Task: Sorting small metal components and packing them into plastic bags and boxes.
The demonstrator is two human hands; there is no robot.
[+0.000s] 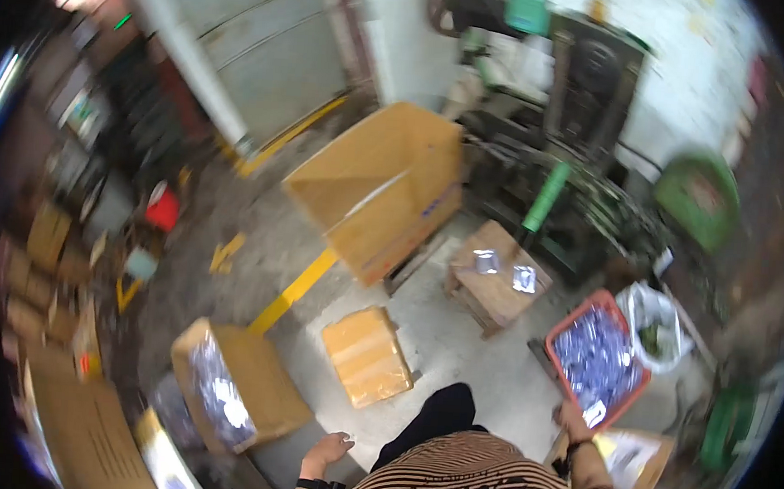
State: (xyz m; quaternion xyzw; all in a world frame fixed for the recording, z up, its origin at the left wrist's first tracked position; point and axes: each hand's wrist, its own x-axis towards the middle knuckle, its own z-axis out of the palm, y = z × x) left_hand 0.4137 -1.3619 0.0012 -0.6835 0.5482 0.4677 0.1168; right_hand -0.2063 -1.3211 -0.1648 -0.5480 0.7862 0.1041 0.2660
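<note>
My left hand [332,447], with a dark band at its wrist, hangs over the floor between an open carton [259,390] and my body. Its fingers are curled together; a small pale spot shows at their tips, too blurred to name. At the near left corner of a red plastic basket [551,335] is my right hand [573,423]. Blur hides whether its fingers grip the rim. Many small clear, bluish plastic-wrapped pieces [593,354] fill the basket. Similar clear packets [218,387] lie in the open carton at left.
A taped brown box [367,356] lies on the floor ahead. Beyond stand a large open carton [404,200] and a wooden stool [497,279] bearing two shiny packets. Behind the stool is a dark machine with a green handle [547,196]. A white bag-lined bin [666,350] adjoins the basket.
</note>
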